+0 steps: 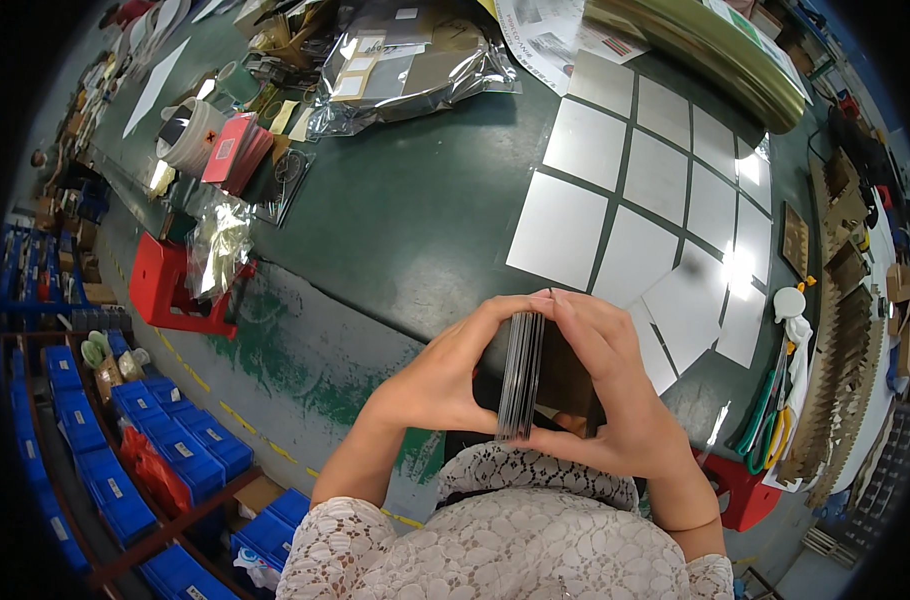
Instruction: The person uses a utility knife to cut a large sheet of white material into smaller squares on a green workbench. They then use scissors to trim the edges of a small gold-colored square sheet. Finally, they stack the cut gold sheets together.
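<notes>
Between my two hands, close to my body at the table's near edge, a stack of thin metal plates [520,380] stands on edge. My left hand [445,375] wraps the left side of the stack, thumb below and fingers at the top. On the other side, my right hand [620,385] grips it the same way, and the fingertips of both hands meet at the upper end. Just beyond, rows of flat silvery square plates [561,228] lie on the green table [395,220]. The nearest of these plates [690,300] lie askew and overlap.
A gold-green roll [705,55] lies at the back right. Scissors [760,425] rest at the right edge. Further left are a plastic-wrapped package [405,75], red cards [237,152] and a white tub [187,138]. A red stool [165,285] and blue bins [180,450] stand on the left.
</notes>
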Motion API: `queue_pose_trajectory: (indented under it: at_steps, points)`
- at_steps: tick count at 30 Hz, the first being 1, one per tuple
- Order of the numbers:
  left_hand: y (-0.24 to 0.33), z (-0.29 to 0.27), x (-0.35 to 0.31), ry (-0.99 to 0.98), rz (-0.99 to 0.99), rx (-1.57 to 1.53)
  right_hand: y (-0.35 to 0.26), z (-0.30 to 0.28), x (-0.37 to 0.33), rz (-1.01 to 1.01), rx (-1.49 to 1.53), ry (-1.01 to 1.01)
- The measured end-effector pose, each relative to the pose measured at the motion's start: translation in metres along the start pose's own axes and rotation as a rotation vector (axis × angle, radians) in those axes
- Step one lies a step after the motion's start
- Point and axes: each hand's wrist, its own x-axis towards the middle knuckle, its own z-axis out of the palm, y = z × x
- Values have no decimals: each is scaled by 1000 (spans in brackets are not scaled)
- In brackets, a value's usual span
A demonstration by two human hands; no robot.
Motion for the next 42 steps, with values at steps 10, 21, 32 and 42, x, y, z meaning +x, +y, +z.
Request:
queue_pose_trajectory:
  at_steps: [10,21,32,42]
  points:
    - [4,-2,1,-7,-7,-31,1,-2,-1,3,-12,-8]
    - [7,-2,2,-5,-11,48,-2,2,3,-2,-26,-11]
    - [5,-4,1,-25,-36,15,-4,2,3,15,3,6]
    - [4,-7,2,-47,-22,32,-4,1,4,7,0,5]
